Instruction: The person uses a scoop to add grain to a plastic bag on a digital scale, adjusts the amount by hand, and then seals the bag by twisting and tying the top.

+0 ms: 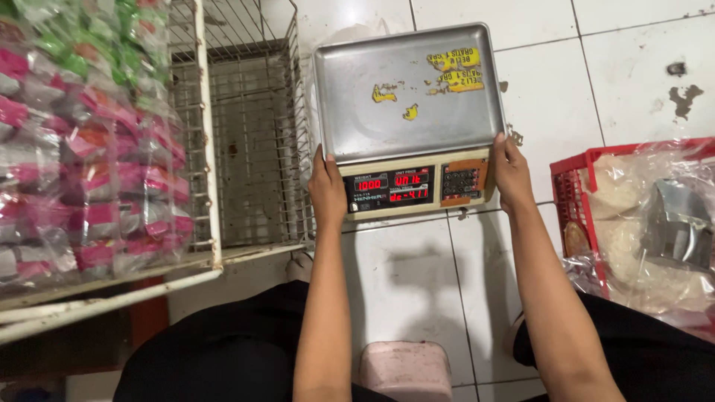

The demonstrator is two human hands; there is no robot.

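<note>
A digital weighing scale (417, 186) with a bare steel pan (372, 97) sits on the white tiled floor in front of me. Torn yellow sticker scraps cling to the pan's far right part. Its front panel glows with red digits beside a small keypad. My left hand (326, 187) grips the scale's left front corner. My right hand (511, 173) grips its right front corner. Both arms reach forward from my lap.
A white wire basket rack (253, 149) stands left of the scale, next to stacked clear packets with pink and green contents (82, 141). A red crate (577, 193) with a plastic bag of white grains and a metal scoop (681, 223) is at right. A pink stool (406, 370) sits between my knees.
</note>
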